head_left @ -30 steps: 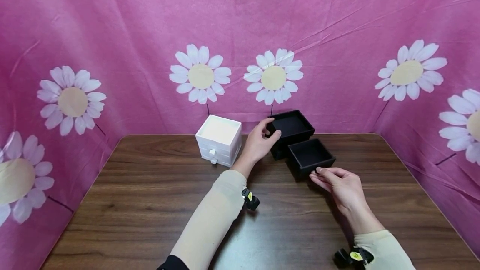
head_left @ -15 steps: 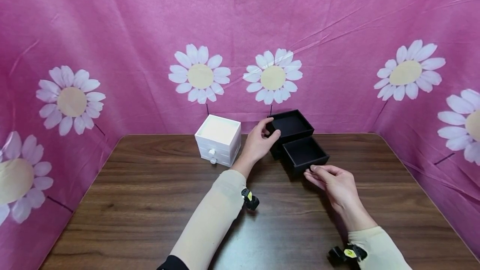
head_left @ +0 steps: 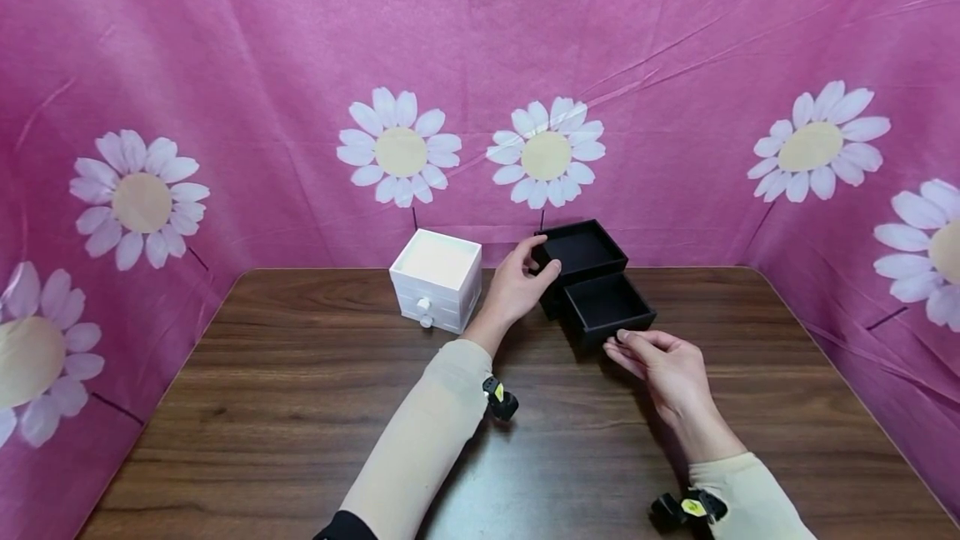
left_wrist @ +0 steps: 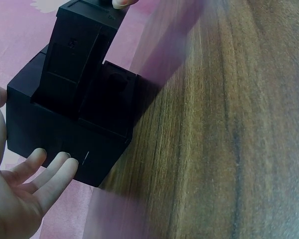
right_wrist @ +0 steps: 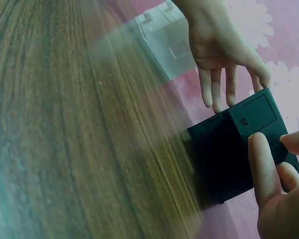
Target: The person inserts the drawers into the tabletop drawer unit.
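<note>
A small black drawer box (head_left: 581, 247) stands at the back of the table, its upper drawer (head_left: 609, 307) pulled well out toward the front right. My right hand (head_left: 675, 369) pinches the round knob (right_wrist: 278, 151) on that drawer's front between thumb and fingers. The left hand (head_left: 519, 286) steadies the box from its left: straight fingertips touch the side wall, and another digit lies at the top edge. Beneath the pulled-out drawer, the left wrist view shows a lower drawer front (left_wrist: 109, 97) flush with the box. Nothing lies in the drawer or the box's recessed top.
Left of my left hand stands a matching white drawer box (head_left: 438, 282) with two white knobs on its front. Behind the wooden table (head_left: 300, 407) hangs a pink cloth (head_left: 480, 40) printed with large daisies, close behind both boxes.
My right hand has moved left and slightly back with the black drawer, which sits a little farther into its box than before. The left hand and white box stay put.
</note>
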### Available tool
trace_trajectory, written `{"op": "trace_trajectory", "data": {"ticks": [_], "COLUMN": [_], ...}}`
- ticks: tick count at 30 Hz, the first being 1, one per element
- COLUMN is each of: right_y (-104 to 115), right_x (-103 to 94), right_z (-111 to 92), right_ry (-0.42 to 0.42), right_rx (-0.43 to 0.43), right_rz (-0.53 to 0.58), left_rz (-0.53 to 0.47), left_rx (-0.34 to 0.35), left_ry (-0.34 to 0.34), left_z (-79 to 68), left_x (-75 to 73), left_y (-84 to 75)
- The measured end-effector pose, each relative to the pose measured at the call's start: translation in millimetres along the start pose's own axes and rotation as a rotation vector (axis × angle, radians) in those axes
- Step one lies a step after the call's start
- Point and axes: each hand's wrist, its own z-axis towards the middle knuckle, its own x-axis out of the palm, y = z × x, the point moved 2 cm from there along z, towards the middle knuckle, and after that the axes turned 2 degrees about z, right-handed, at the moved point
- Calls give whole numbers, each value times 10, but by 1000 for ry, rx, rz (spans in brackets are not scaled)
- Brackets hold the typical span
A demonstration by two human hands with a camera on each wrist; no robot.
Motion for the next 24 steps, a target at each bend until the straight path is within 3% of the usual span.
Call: {"op": "trace_trajectory", "data": {"ticks": [24], "right_y": [-42], "right_x": [40], "right_z": [65], "right_ry": [-10], "right_rx": [12], "right_rz": [-6], "left_rz": [22], "left_rx": [8], "left_ry": [-7], "left_z": [15], "left_x": [2], "left_y": [14]}}
